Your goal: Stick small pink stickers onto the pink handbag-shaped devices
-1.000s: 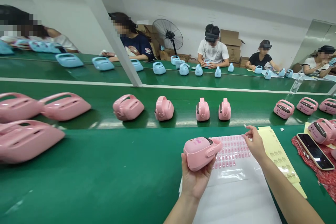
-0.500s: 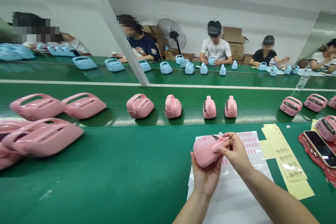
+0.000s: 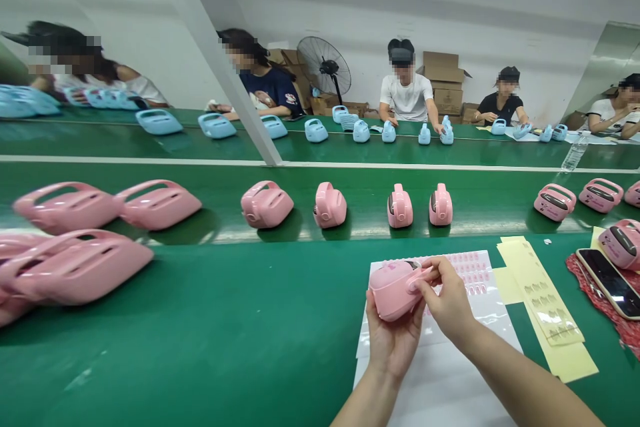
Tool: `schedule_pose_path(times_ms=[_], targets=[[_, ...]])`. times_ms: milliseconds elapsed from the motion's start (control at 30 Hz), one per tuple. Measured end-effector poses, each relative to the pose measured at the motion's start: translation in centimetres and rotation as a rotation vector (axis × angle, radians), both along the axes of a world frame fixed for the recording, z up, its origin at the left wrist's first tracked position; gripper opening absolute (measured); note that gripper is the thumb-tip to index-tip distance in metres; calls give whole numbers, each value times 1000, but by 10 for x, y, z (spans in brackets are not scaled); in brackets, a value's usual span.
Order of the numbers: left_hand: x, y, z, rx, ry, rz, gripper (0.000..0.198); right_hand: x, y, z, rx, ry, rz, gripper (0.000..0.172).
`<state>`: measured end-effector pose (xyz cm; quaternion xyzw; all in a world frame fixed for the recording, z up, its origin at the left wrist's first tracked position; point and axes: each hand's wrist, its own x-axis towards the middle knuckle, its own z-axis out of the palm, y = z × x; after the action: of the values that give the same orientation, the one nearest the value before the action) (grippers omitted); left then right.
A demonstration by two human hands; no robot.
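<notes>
My left hand [image 3: 393, 340] cups a pink plastic housing [image 3: 393, 288] from below, above a clear sheet of small pink stickers [image 3: 475, 273] lying on the green table. My right hand [image 3: 447, 303] is closed in a pinch against the housing's right end; whatever sits between its fingertips is too small to make out. Both hands meet over the sheet's left part.
Several pink housings [image 3: 327, 205] stand along the green belt [image 3: 300, 180] ahead, with larger ones [image 3: 75, 270] at the left. Yellow backing sheets [image 3: 545, 300] and a phone [image 3: 607, 273] on a red cloth lie to the right. Several people sit across with blue housings [image 3: 316, 131].
One second ago my right hand was out over the sticker sheet, pinching something small. It has come back to the housing's right end and stays pressed there. The view shifted slightly.
</notes>
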<state>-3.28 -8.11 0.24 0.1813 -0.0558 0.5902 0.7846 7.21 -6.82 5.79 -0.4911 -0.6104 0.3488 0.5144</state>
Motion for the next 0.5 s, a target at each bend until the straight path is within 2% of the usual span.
schedule_pose_path(times_ms=[100,167,300,367,433,500], targets=[[-2,-2,0,-44,-10,-38,43,-1,-1,-3,85,-83,-2,21],[-3,-3,-4,-81,-2,-43,43,-1,-1,-6,98,-114,-22,33],[-5,-3,-12,-108,-12,-29,43,4,4,-13,-77,-111,-37,65],[-7,-2,-15,-85,-21,-37,46,13,14,-18,-187,-111,18,72],[-12,0,-16,-83,-24,-60,52,31,29,-22,-254,-130,56,66],[-17,2,-16,-113,-20,-69,58,55,46,-27,-245,-206,-25,49]])
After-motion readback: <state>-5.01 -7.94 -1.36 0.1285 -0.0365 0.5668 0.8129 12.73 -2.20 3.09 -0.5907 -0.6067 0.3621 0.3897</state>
